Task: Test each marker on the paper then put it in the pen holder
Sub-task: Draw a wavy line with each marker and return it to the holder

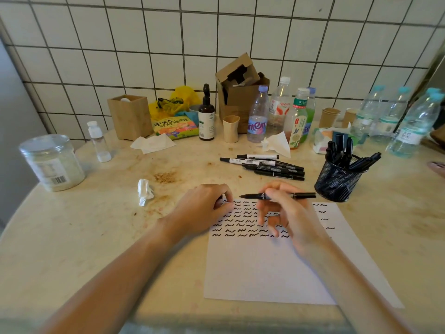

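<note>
Table (96, 237): your work surface, stained and crowded along the far edge with bottles and boxes; all of that sits well apart from your hands.
Paper (260, 266): a thin, limp sheet lying flat in front of you, its upper part filled with rows of black squiggles, its lower part blank. It will likely slide if unpinned.
Pen holder (337, 180): black mesh cup just beyond the paper's far right corner, already bristling with markers; probably light enough to tip if you jab it.
Loose markers (267, 166): a small pile lying between the bottles and the paper, not yet tested by the look of it.
Left hand (204, 208): fingers curled at the sheet's top left corner, seemingly around something small and dark, perhaps the cap; you cannot tell for sure.
Right hand (286, 210): thumb and fingers pinch the marker mid-barrel.
Marker (277, 195): held level just above the top row, uncapped tip pointing left. Stiff, light, smooth plastic; grip mid-barrel.
</note>
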